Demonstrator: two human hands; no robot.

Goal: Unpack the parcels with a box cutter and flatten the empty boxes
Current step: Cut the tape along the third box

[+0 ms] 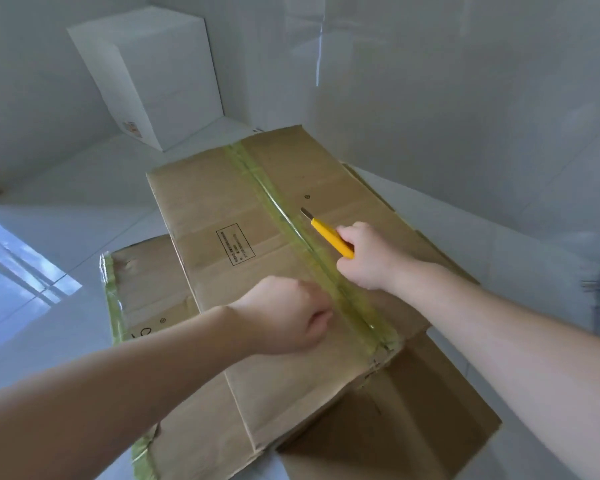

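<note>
Gripping the yellow box cutter (331, 238) in a closed fist, the right hand (369, 258) sits right of frame centre, above the brown cardboard box (222, 209). Blade end points toward the upper left, tip just beside the tape seam (291, 230); can't tell if the tip touches the cardboard.

Left hand (284, 315) is lower centre, fingers curled into a fist, resting on the box top just left of the seam. Can't tell whether it pinches anything; fingertips are hidden under the hand.

Seam: yellowish-green tape strip running diagonally across the box top, from upper centre down to the lower right edge of the lid. It runs between the two hands.

Box top fills mid-frame and carries a small printed rectangular label (235, 244) left of the seam and a small round mark right of it, near the blade tip.

Flattened cardboard (142, 292) lies under the box, sticking out at left and lower left, with the same greenish tape along its left edge. More brown cardboard (413, 417) shows at lower right, below the box edge.

White box (153, 74) stands upright in the upper left, against the pale wall, well apart from the brown box, with a small sticker low on its left face.

Floor (49, 244) is glossy white tile with window glare at far left.
</note>
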